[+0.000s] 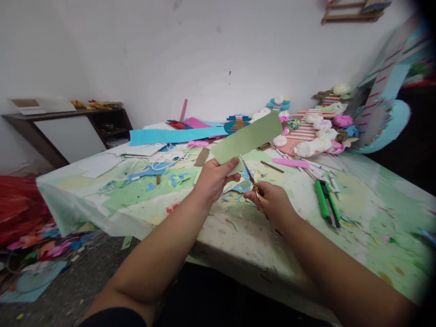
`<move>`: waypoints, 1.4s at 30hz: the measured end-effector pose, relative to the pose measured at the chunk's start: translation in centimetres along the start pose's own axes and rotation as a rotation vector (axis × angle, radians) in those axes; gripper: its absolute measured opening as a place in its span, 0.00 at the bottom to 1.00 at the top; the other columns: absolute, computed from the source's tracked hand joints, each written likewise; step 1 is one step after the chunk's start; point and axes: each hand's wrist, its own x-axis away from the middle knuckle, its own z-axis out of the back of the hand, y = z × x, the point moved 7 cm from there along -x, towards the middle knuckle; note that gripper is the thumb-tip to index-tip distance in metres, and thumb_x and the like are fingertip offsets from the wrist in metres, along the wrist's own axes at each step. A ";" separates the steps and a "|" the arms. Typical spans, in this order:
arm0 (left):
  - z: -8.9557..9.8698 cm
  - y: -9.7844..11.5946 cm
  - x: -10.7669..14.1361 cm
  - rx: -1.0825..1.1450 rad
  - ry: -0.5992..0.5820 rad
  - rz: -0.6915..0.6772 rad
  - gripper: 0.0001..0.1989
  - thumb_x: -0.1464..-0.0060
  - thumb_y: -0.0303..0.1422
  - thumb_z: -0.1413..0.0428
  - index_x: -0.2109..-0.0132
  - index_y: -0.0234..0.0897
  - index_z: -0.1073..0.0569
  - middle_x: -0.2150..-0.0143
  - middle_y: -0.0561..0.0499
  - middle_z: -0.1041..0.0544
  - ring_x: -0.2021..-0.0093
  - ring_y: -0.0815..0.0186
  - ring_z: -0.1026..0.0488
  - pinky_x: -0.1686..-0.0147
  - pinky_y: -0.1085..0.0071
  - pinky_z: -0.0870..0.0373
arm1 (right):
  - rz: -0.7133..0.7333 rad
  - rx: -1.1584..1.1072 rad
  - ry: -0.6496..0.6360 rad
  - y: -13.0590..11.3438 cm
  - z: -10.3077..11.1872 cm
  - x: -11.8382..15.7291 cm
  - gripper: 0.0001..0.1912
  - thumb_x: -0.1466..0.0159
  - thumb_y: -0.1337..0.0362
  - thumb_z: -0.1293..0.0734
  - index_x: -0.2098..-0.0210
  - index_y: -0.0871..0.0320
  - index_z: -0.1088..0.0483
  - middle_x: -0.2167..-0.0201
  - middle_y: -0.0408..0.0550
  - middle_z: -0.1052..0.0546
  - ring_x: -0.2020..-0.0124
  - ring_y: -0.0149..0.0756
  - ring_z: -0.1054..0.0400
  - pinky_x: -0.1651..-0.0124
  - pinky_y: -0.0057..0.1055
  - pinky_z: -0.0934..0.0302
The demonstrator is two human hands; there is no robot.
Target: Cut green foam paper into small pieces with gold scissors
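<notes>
Between the thumb and fingers of my left hand point(218, 178) is a long strip of green paper point(250, 137), tilted up to the right above the table. My right hand point(269, 200) grips a pair of scissors point(251, 178) by the handles. The scissors' blades point up toward the lower edge of the green paper, close to my left thumb; whether they touch it I cannot tell. Small blue and green paper scraps point(179, 179) lie on the table around and beneath my hands.
On the covered table point(197, 227) lie a green utility knife point(327, 203), a long blue paper strip point(177, 135), a pink strip point(290, 162), pens and white cord. Paper crafts point(313, 129) stand at the back right. A dark cabinet point(68, 131) is at the left.
</notes>
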 end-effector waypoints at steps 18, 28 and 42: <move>1.4 -0.4 -0.5 -0.014 0.148 0.019 0.13 0.63 0.33 0.44 0.78 0.34 0.43 0.84 0.57 0.37 0.84 0.75 0.39 0.84 0.77 0.42 | 0.014 0.122 0.111 -0.3 0.8 0.3 0.21 0.48 0.45 0.46 0.83 0.57 0.49 0.87 0.38 0.44 0.84 0.25 0.52 0.81 0.24 0.60; 1.5 0.0 -0.4 -0.086 0.158 0.005 0.14 0.66 0.36 0.42 0.75 0.32 0.37 0.84 0.56 0.34 0.82 0.76 0.36 0.80 0.77 0.38 | 0.015 0.160 0.163 -0.5 2.0 0.4 0.20 0.49 0.46 0.45 0.82 0.57 0.50 0.87 0.38 0.44 0.84 0.25 0.53 0.81 0.24 0.61; 0.6 -0.8 0.1 -0.112 0.066 0.024 0.11 0.63 0.35 0.43 0.75 0.31 0.34 0.83 0.55 0.34 0.83 0.76 0.37 0.82 0.78 0.41 | 0.061 0.173 0.099 -0.6 1.5 0.1 0.20 0.49 0.45 0.45 0.79 0.57 0.47 0.83 0.40 0.41 0.82 0.27 0.50 0.80 0.25 0.59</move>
